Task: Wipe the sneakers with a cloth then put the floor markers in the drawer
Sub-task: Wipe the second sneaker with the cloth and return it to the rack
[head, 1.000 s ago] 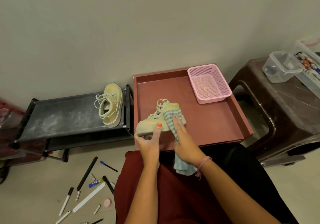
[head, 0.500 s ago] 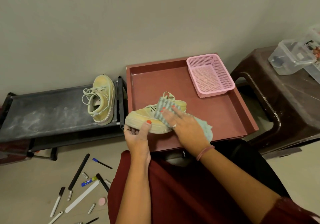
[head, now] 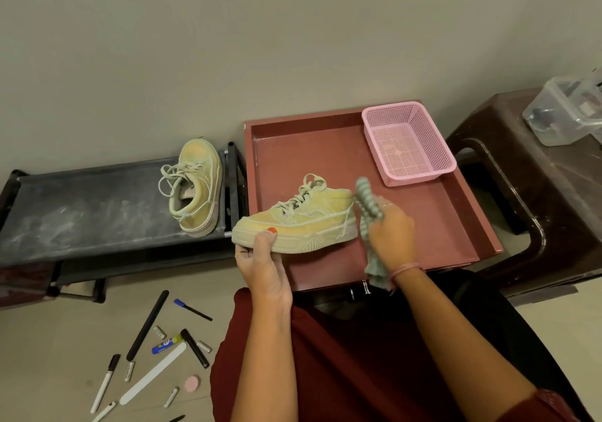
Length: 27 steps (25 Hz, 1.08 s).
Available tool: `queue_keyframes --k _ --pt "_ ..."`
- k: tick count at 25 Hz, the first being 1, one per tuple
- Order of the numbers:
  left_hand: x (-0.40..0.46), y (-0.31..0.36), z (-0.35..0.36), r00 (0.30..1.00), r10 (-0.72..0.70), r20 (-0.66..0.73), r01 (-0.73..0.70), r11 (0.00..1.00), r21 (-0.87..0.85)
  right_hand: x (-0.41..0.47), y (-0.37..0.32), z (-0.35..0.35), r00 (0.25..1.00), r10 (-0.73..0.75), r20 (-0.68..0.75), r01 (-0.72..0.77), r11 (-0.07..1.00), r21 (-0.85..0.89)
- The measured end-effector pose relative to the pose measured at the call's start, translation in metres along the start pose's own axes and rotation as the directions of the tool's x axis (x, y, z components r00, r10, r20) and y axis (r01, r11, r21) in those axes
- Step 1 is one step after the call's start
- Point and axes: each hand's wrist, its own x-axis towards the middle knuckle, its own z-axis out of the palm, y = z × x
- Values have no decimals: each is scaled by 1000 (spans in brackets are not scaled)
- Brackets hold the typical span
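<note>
The left hand (head: 260, 258) is gripping the dusty yellow-green sneaker (head: 296, 222) by its toe while the right hand (head: 391, 235) is clutching the green striped cloth (head: 368, 206) at its heel — wiping is under way, and the second sneaker (head: 195, 187) and the floor markers (head: 104, 382) are awaiting handling.

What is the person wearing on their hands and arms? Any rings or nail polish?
The left hand has orange-red polish on the thumbnail and a thin ring on one finger. The right hand wears a ring too, with a pink band round its wrist. Both forearms are bare; a dark red sleeve shows only near the right elbow.
</note>
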Motion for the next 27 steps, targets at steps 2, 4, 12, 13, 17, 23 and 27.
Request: queue_keyframes --k 2,4,12,13,17,23,27 --pt "0 -1 1 1000 5 -3 -5 1000 2 4 -19 -7 999 -30 -41 31 999 32" --pt "-1 -1 3 1000 3 4 -3 1000 4 -6 -41 6 982 -156 112 169 978 -125" --pt "1 -1 -1 1000 -1 21 1 1000 10 -51 -20 28 830 -528 181 558 777 -292" --pt "0 0 -1 1000 2 28 -2 1000 4 -41 -14 22 857 -476 199 516 785 -344" --pt "-1 1 0 999 -4 35 4 1000 -7 -25 -32 23 929 -325 176 363 888 -280" --pt "-4 0 1 999 -33 12 32 999 39 -52 -72 22 787 -544 290 591 800 -102" --pt "-4 0 1 1000 -26 10 26 1000 12 -36 -40 12 740 -629 239 673 688 -270"
